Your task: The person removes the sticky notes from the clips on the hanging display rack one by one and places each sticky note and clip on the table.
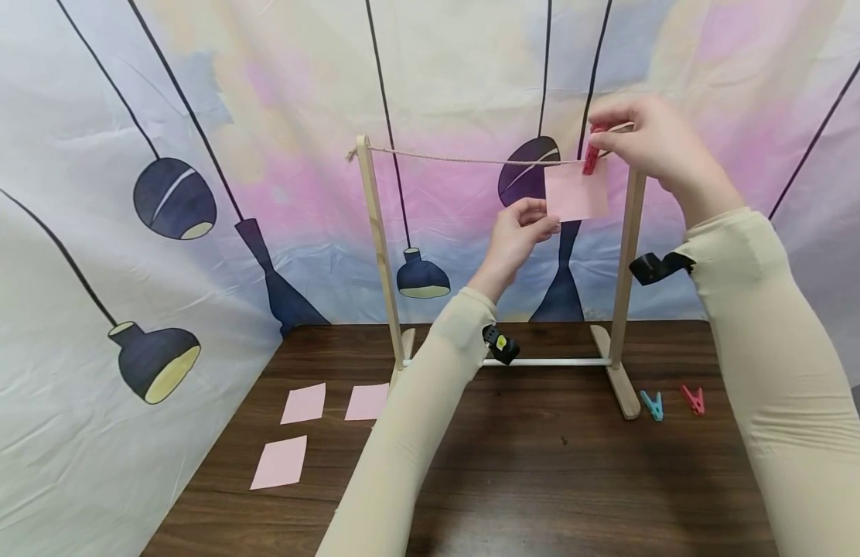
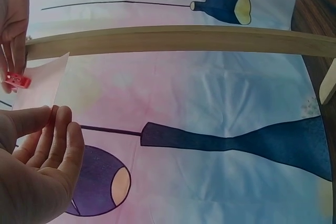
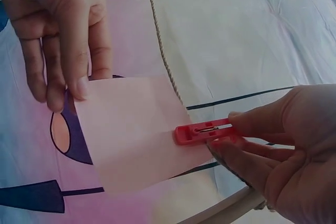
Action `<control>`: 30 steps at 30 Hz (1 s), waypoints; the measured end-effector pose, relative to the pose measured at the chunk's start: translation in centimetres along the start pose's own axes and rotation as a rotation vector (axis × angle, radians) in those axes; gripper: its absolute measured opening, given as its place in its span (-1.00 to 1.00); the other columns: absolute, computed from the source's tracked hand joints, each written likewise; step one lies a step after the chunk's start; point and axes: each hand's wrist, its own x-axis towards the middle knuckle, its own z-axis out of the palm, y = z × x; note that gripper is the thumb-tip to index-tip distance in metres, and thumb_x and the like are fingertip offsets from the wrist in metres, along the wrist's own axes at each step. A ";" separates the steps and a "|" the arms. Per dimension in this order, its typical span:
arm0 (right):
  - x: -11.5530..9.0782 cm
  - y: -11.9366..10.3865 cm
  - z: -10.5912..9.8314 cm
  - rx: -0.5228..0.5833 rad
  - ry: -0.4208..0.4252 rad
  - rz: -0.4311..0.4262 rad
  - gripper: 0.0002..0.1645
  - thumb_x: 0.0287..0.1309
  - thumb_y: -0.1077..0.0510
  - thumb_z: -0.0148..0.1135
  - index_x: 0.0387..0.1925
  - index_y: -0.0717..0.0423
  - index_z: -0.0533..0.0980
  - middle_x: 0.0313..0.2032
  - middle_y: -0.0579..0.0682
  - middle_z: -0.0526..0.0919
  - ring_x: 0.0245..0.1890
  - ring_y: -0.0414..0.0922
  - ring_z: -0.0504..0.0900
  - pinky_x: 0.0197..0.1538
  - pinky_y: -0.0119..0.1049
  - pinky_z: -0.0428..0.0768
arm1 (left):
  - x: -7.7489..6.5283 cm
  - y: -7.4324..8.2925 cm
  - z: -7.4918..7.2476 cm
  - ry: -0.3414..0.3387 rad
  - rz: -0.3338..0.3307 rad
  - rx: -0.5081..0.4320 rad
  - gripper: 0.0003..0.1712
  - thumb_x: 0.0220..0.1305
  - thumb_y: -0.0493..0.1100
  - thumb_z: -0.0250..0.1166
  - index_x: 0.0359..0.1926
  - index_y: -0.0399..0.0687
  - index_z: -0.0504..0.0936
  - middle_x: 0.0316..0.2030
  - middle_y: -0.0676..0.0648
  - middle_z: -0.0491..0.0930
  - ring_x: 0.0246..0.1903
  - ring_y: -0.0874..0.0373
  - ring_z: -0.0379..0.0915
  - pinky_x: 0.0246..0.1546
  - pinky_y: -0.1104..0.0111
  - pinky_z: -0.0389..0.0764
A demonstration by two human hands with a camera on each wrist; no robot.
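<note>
A pink square of paper (image 1: 576, 193) is held up against the string (image 1: 465, 160) of a wooden frame. My left hand (image 1: 517, 236) pinches its lower left edge between thumb and fingers. My right hand (image 1: 656, 147) grips a red clothespin (image 1: 591, 155) by its handle ends, at the paper's top edge near the right post. In the right wrist view the clothespin (image 3: 202, 131) overlaps the paper (image 3: 139, 129) right where the string (image 3: 163, 56) meets its edge. The left wrist view shows the paper (image 2: 44, 82) upright between both hands.
Three more pink paper squares (image 1: 303, 404) lie on the left of the dark wooden table (image 1: 541, 480). A blue clothespin (image 1: 653, 405) and another red one (image 1: 694, 400) lie right of the frame's foot (image 1: 618, 379). A printed cloth (image 1: 298, 155) hangs behind the frame.
</note>
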 end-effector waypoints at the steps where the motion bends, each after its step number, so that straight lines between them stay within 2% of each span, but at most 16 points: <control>1: 0.0 0.0 0.1 0.012 0.013 0.001 -0.52 0.42 0.11 0.16 0.27 0.24 0.50 0.09 0.05 0.58 -0.04 -0.26 0.54 -0.04 -0.42 0.44 | 0.0 0.0 0.0 0.001 0.000 0.001 -0.71 0.33 -0.41 0.30 0.04 -0.47 0.56 -0.17 -0.40 0.67 -0.11 -0.34 0.64 0.05 -0.01 0.61; 4: 0.0 0.0 0.4 0.053 0.049 0.012 -0.54 0.41 0.13 0.20 0.25 0.21 0.53 0.04 -0.05 0.59 -0.07 -0.30 0.58 -0.05 -0.44 0.45 | 0.1 0.1 -0.1 0.001 -0.008 0.011 -0.71 0.34 -0.40 0.31 0.04 -0.45 0.57 -0.16 -0.38 0.67 -0.12 -0.28 0.66 0.03 0.03 0.63; 7: 0.0 -0.1 0.6 0.122 0.079 0.023 -0.54 0.38 0.16 0.24 0.25 0.20 0.54 0.00 -0.11 0.62 -0.11 -0.36 0.62 -0.05 -0.46 0.46 | 0.1 0.2 -0.2 -0.002 -0.025 0.026 -0.72 0.35 -0.38 0.31 0.04 -0.41 0.57 -0.16 -0.34 0.68 -0.12 -0.22 0.68 -0.02 0.18 0.67; 10: 0.0 -0.2 0.8 0.212 0.104 0.033 -0.57 0.34 0.17 0.29 0.21 0.15 0.59 -0.07 -0.20 0.65 -0.18 -0.40 0.63 -0.08 -0.50 0.46 | 0.1 0.2 -0.3 -0.002 -0.031 0.024 -0.73 0.35 -0.39 0.31 0.04 -0.41 0.57 -0.17 -0.34 0.68 -0.09 -0.27 0.66 -0.07 0.28 0.69; 14: 0.0 -0.3 0.8 0.288 0.153 0.026 -0.68 0.29 0.17 0.36 0.06 0.04 0.69 -0.13 -0.26 0.67 -0.23 -0.38 0.63 -0.12 -0.52 0.46 | 0.1 0.1 -0.4 0.002 -0.023 0.012 -0.72 0.33 -0.40 0.31 0.03 -0.44 0.57 -0.18 -0.36 0.68 -0.06 -0.35 0.62 -0.03 0.17 0.68; 17: -0.1 -0.4 0.7 0.273 0.200 0.019 -0.72 0.24 0.14 0.41 0.00 -0.03 0.74 -0.17 -0.33 0.69 -0.25 -0.40 0.62 -0.12 -0.51 0.44 | 0.0 0.1 -0.5 -0.002 -0.036 0.025 -0.71 0.34 -0.39 0.31 0.04 -0.41 0.57 -0.18 -0.32 0.68 -0.08 -0.28 0.65 -0.03 0.19 0.67; 19: -0.1 -0.5 0.6 0.259 0.224 0.026 -0.71 0.24 0.12 0.42 0.00 -0.05 0.74 -0.19 -0.37 0.71 -0.24 -0.42 0.62 -0.11 -0.51 0.41 | 0.0 0.1 -0.6 -0.010 -0.046 0.037 -0.70 0.35 -0.37 0.31 0.06 -0.40 0.56 -0.17 -0.30 0.68 -0.10 -0.20 0.68 -0.06 0.28 0.68; 22: -0.2 -0.6 0.5 0.252 0.257 0.033 -0.67 0.24 0.09 0.42 0.03 0.00 0.72 -0.23 -0.39 0.72 -0.18 -0.41 0.62 -0.08 -0.50 0.39 | -0.1 0.1 -0.9 -0.022 -0.061 0.054 -0.70 0.36 -0.34 0.31 0.07 -0.36 0.56 -0.15 -0.27 0.69 -0.12 -0.12 0.70 -0.08 0.34 0.68; 27: -0.7 -0.8 0.4 0.279 0.304 0.035 -0.70 0.23 0.05 0.43 -0.01 -0.03 0.74 -0.30 -0.38 0.72 -0.07 -0.32 0.60 -0.07 -0.49 0.38 | -0.1 0.1 -1.1 -0.025 -0.067 0.049 -0.71 0.37 -0.34 0.31 0.06 -0.35 0.57 -0.15 -0.27 0.69 -0.08 -0.18 0.68 0.01 0.21 0.66; 30: -1.0 -1.1 0.3 0.301 0.325 0.029 -0.70 0.22 0.04 0.44 -0.02 -0.02 0.74 -0.32 -0.36 0.73 -0.08 -0.30 0.61 -0.03 -0.47 0.37 | -0.1 0.0 -1.2 -0.025 -0.068 0.042 -0.72 0.37 -0.35 0.30 0.06 -0.37 0.57 -0.15 -0.27 0.69 -0.06 -0.21 0.66 0.01 0.22 0.66</control>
